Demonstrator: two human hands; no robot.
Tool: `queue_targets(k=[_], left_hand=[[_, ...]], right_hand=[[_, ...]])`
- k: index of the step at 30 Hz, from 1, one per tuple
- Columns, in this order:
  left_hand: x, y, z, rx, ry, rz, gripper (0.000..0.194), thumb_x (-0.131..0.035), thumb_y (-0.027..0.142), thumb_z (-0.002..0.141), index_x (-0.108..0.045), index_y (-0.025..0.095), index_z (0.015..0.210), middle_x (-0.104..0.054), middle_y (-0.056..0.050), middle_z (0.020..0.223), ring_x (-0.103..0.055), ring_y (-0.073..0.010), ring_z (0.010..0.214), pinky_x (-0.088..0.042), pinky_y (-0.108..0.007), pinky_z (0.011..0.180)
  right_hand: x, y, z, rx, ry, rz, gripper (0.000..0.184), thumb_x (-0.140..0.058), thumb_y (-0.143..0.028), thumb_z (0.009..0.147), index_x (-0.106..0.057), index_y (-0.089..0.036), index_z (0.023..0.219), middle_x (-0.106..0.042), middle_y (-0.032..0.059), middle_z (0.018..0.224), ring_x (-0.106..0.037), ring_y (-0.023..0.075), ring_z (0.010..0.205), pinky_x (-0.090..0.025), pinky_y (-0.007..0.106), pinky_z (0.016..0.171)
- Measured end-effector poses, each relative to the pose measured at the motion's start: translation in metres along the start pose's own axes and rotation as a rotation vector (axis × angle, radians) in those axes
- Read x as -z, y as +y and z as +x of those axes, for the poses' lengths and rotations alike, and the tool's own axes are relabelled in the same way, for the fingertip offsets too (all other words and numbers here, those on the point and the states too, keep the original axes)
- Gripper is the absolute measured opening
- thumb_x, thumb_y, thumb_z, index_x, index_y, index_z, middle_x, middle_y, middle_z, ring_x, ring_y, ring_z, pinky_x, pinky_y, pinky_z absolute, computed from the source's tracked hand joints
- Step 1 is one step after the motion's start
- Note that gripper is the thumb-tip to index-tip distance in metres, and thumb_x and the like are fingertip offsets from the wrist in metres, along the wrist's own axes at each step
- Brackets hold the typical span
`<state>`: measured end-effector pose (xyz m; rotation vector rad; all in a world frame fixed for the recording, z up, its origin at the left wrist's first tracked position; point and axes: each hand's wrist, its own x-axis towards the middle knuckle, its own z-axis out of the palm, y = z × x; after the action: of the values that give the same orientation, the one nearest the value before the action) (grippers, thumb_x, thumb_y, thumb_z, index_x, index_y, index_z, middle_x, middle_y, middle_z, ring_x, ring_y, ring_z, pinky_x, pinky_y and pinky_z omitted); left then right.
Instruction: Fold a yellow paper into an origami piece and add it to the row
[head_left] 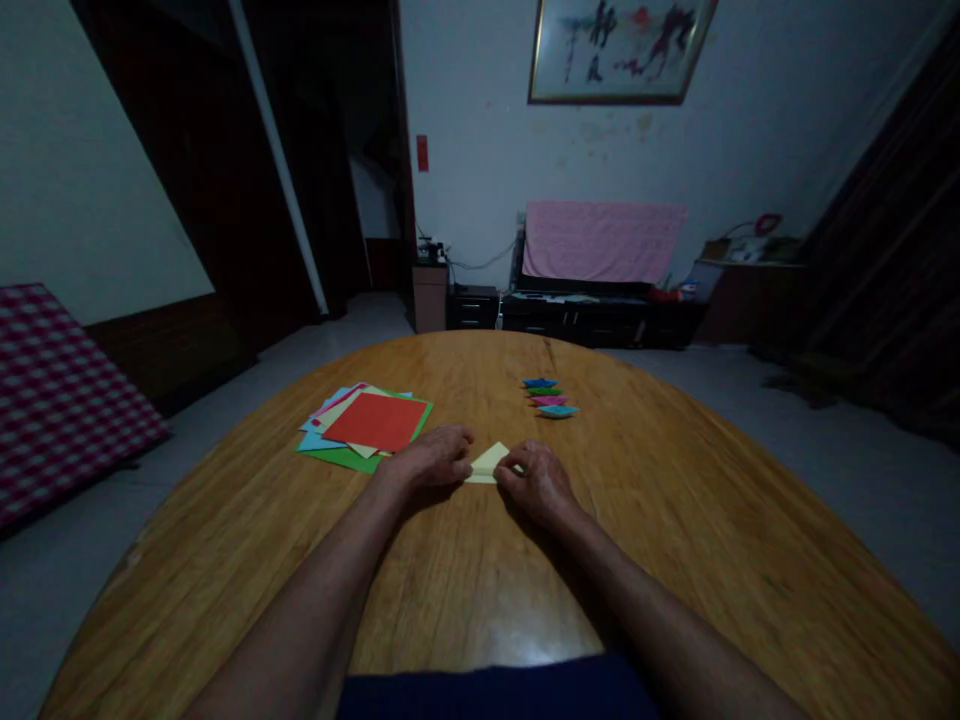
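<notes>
A small piece of pale yellow paper (489, 460), folded to a peak at the top with a flat strip along its lower edge, lies on the wooden table between my hands. My left hand (437, 456) is closed at the paper's left end, thumb and fingers pressed on it. At the other end my right hand (536, 482) pinches the paper's right side between thumb and forefinger. Parts of both ends are hidden under the fingers.
Left of my hands lies a loose stack of coloured paper sheets (379, 420), red on top. Several small folded paper boats (556, 411) stand in a row farther back on the round table (690, 520). A pink cloth (604, 242) hangs beyond it.
</notes>
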<state>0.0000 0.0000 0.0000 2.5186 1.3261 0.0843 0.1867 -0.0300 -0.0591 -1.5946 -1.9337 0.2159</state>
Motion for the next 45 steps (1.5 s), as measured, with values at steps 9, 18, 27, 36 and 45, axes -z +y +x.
queue_targets(k=[9, 18, 27, 36, 45], left_hand=[[-0.002, -0.004, -0.001, -0.007, 0.016, 0.007, 0.017, -0.046, 0.022, 0.078, -0.062, 0.016, 0.083, -0.058, -0.011, 0.116, -0.053, -0.0212, 0.103, -0.042, -0.031, 0.089], [-0.003, 0.002, -0.004, 0.01, 0.052, 0.017, 0.019, -0.043, 0.019, 0.079, -0.061, 0.016, 0.083, -0.058, -0.011, 0.117, -0.055, -0.019, 0.097, -0.043, -0.03, 0.086], [-0.001, 0.001, -0.002, 0.001, 0.017, 0.015, 0.023, -0.043, 0.021, 0.081, -0.065, 0.015, 0.085, -0.056, -0.013, 0.125, -0.052, -0.0218, 0.107, -0.041, -0.031, 0.091], [-0.006, -0.004, -0.001, 0.035, 0.045, -0.04, 0.032, -0.041, 0.015, 0.078, -0.062, 0.013, 0.102, -0.058, -0.014, 0.123, -0.053, -0.0212, 0.107, -0.04, -0.029, 0.093], [-0.011, -0.005, 0.001, 0.021, 0.102, -0.011, 0.024, -0.046, 0.017, 0.078, -0.064, 0.015, 0.092, -0.06, -0.012, 0.117, -0.054, -0.0221, 0.105, -0.041, -0.03, 0.091]], right_hand=[[0.002, -0.003, 0.001, -0.028, -0.022, -0.027, 0.011, -0.06, -0.023, 0.076, -0.069, -0.018, 0.073, -0.062, 0.0061, 0.081, -0.055, 0.0184, 0.079, -0.039, 0.029, 0.073], [0.002, -0.005, 0.002, -0.018, 0.0, -0.06, 0.01, -0.06, -0.024, 0.075, -0.066, -0.017, 0.071, -0.061, 0.0062, 0.078, -0.055, 0.0191, 0.079, -0.038, 0.029, 0.071], [0.0, -0.004, 0.002, -0.017, -0.002, -0.097, 0.011, -0.057, -0.024, 0.077, -0.065, -0.017, 0.073, -0.061, 0.0059, 0.08, -0.054, 0.0191, 0.079, -0.037, 0.029, 0.07], [-0.001, -0.002, 0.002, 0.004, 0.001, -0.087, 0.012, -0.057, -0.025, 0.077, -0.065, -0.018, 0.072, -0.061, 0.0064, 0.079, -0.054, 0.0186, 0.077, -0.037, 0.03, 0.071], [-0.003, 0.0, 0.003, -0.003, 0.0, -0.114, 0.013, -0.056, -0.026, 0.077, -0.065, -0.018, 0.072, -0.061, 0.0057, 0.079, -0.055, 0.019, 0.079, -0.037, 0.029, 0.07]])
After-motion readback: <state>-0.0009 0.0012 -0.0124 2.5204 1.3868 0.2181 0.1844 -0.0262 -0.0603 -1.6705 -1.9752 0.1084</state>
